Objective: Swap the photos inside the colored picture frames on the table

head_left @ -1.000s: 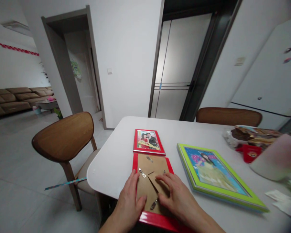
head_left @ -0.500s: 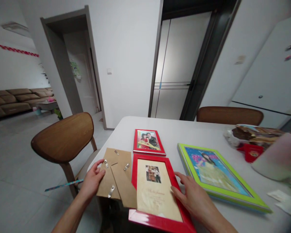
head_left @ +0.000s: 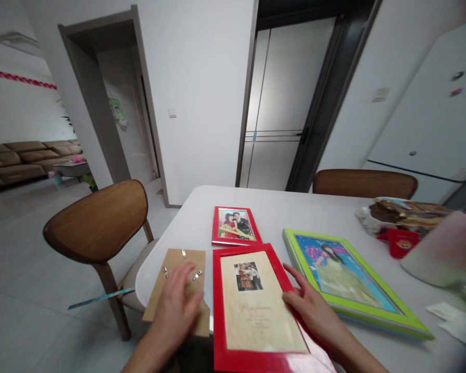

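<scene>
A red picture frame lies near the table's front edge, with a cream insert sheet and a small photo showing in it. My right hand grips its right side, thumb on the rim and index finger stretched out. To the left is a brown backing board with metal clips, lying at the table's left edge. My left hand is over the board, slightly blurred, fingers apart and not closed on it. Behind the red frame sits a smaller red frame with a photo of a couple.
A green picture frame rests on the white table to the right. Beyond it are a red packet, a pale cylindrical container and an open bag. Wooden chairs stand at the left and back.
My left hand has let go of the backing board's left edge and moved right over it. The board now lies lower, apart from the red frame, which has turned slightly under my right hand.
</scene>
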